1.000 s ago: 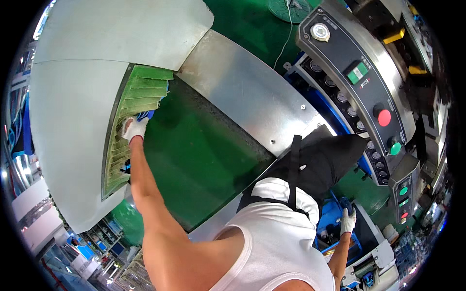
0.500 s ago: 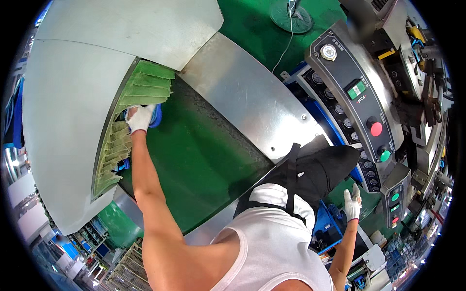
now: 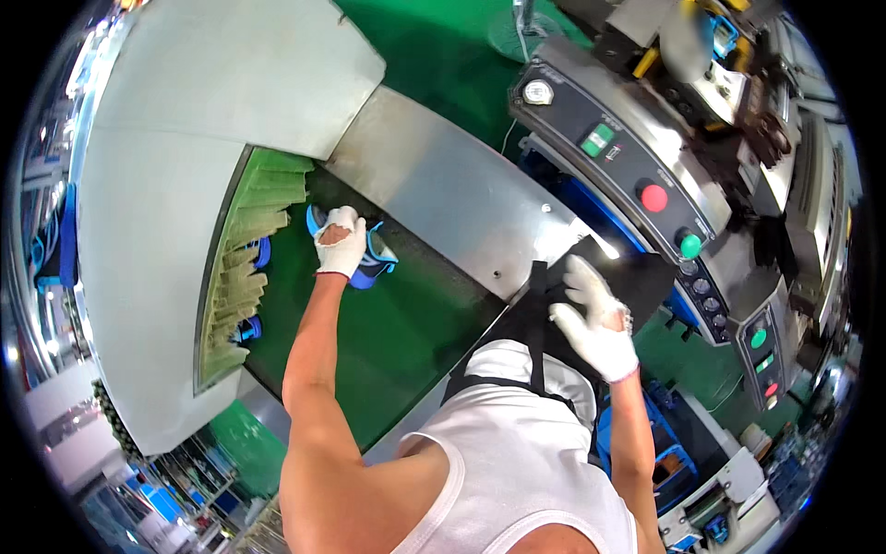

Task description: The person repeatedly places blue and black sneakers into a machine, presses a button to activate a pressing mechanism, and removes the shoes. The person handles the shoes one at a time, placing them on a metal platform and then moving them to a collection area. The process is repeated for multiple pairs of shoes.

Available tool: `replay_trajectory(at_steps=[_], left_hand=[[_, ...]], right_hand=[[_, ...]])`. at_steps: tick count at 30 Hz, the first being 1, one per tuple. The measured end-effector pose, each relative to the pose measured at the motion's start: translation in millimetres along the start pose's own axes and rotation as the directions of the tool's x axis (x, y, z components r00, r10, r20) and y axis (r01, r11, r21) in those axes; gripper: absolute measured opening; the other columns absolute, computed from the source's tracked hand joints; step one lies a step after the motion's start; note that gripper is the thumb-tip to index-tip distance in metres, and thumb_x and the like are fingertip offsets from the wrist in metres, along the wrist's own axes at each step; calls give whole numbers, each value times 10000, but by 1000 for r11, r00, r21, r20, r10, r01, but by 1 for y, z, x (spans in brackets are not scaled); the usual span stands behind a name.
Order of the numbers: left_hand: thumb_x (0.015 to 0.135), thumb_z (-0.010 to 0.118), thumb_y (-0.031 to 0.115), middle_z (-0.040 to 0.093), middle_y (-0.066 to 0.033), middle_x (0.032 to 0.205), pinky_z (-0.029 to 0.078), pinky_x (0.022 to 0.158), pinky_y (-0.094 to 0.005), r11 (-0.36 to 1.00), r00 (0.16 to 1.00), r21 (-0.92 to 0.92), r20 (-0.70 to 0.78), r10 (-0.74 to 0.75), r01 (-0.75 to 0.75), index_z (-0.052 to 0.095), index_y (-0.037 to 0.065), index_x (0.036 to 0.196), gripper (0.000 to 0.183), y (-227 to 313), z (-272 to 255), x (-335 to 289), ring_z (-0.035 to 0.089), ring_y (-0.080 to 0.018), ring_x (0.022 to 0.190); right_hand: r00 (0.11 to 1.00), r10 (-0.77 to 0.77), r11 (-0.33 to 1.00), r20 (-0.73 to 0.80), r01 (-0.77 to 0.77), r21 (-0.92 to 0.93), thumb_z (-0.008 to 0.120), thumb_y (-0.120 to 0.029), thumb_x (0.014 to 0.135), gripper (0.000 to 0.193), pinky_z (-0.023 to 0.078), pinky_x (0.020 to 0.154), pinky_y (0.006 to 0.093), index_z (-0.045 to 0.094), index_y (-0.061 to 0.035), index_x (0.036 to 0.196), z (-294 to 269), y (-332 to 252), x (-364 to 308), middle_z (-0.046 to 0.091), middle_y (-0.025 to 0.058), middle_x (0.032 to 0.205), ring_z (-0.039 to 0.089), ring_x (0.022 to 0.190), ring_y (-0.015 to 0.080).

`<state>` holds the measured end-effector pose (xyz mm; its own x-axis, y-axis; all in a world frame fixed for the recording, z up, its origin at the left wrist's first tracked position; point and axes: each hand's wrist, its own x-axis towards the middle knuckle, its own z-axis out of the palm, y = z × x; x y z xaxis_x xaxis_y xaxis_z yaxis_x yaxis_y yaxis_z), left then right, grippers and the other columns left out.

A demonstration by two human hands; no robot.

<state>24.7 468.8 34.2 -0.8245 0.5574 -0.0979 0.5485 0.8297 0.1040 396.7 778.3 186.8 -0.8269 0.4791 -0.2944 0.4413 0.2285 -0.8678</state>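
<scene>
My left hand, in a white glove with a bare patch at the back, is closed on a blue and dark shoe upper with light blue edging. The piece is over the green conveyor belt, and the glove hides its middle. My right hand, also gloved in white, is raised over my right thigh with its fingers apart and nothing in it. Under the green strip curtain of the pale grey machine housing, two more blue pieces partly show on the belt.
A bare metal plate borders the belt on the far side. To the right stands a dark control panel with a red button and a green button. A blue crate is by my right forearm.
My left hand has come out from the strip curtain, moving right over the belt with the shoe upper. My right hand has moved up and left, from beside my leg to above my thigh.
</scene>
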Motion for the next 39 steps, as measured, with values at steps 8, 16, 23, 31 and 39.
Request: replay_trajectory(at_steps=[8, 16, 23, 31, 39], left_hand=[[784, 748, 764, 574, -271, 1470, 461, 1104, -529, 633, 643, -224, -34, -765, 741, 484, -34, 1504, 1106, -38, -8, 1, 575, -423, 1336], [785, 690, 832, 632, -299, 1390, 478, 1081, -456, 379, 506, -458, 190, -842, 804, 539, -154, 1404, 1175, -3, -5, -25, 637, -392, 1255], [1008, 718, 325, 734, -116, 1189, 513, 997, -388, 138, 923, -959, 190, -334, 247, 667, -84, 1296, 503, 188, -94, -55, 659, -203, 1072], [967, 685, 243, 558, -213, 1454, 463, 1124, -391, 90, 643, -956, -116, 757, -279, 412, -47, 1566, 719, 334, -212, 16, 583, -310, 1337], [939, 745, 410, 591, -219, 1417, 495, 1078, -456, 499, 513, -139, -351, 783, -856, 508, 47, 1509, 717, 589, -239, 210, 615, -371, 1285]], right_hand=[[997, -50, 995, -62, 55, 83, 777, -202, 924, 673, 515, 1117, 431, 512, 58, 1485, -13, 19, -27, 552, 259, 1510, 588, 1368, 373], [950, 297, 892, -99, -239, 383, 731, -121, 937, 667, 539, 1073, 447, 475, 8, 1539, -29, 41, -69, 621, 266, 1425, 647, 1291, 356], [981, -40, 969, 189, -8, 247, 844, -436, 855, 1073, 386, 1222, 408, 283, 74, 1614, 19, -2, 12, 490, 309, 1557, 473, 1479, 376], [975, 176, 411, -133, 50, 910, 834, -198, 873, 687, 564, 822, 296, 546, -7, 1466, -64, -1, -37, 701, 63, 1191, 661, 952, 136], [782, 541, -235, -309, 494, 837, 825, 13, 790, 975, 626, 859, 374, 338, -66, 1631, -86, 50, -140, 655, 171, 1355, 723, 1032, 244]])
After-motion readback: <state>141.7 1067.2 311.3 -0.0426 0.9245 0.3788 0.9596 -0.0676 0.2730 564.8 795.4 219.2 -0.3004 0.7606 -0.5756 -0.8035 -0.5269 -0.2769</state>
